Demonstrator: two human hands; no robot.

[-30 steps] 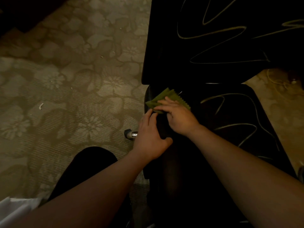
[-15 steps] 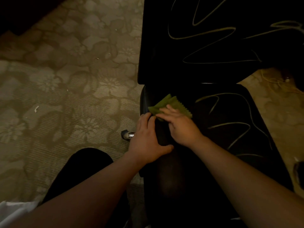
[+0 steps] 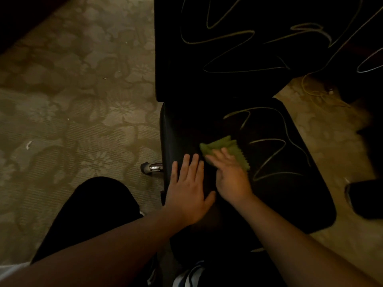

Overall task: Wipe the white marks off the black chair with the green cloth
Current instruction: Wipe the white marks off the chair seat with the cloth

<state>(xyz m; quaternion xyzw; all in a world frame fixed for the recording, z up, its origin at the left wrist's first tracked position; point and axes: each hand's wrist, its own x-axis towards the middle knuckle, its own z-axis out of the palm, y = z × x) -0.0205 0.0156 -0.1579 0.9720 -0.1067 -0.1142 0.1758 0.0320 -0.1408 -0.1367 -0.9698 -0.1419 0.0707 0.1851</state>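
Note:
The black chair's seat fills the lower middle, with its backrest above it. Thin white squiggly marks run over the right half of the seat, and more marks cross the backrest. The folded green cloth lies on the seat's left part. My right hand presses flat on the cloth, fingers covering its near half. My left hand rests flat on the seat's left edge beside it, fingers apart, holding nothing.
Patterned beige carpet covers the floor on the left and right. A chrome chair leg with a castor sticks out left of the seat. My dark-trousered knee is at the lower left. A dark object sits at the right edge.
My right hand has slid the cloth to the right and nearer along the seat, toward the white marks. My left hand stays flat on the seat's left edge.

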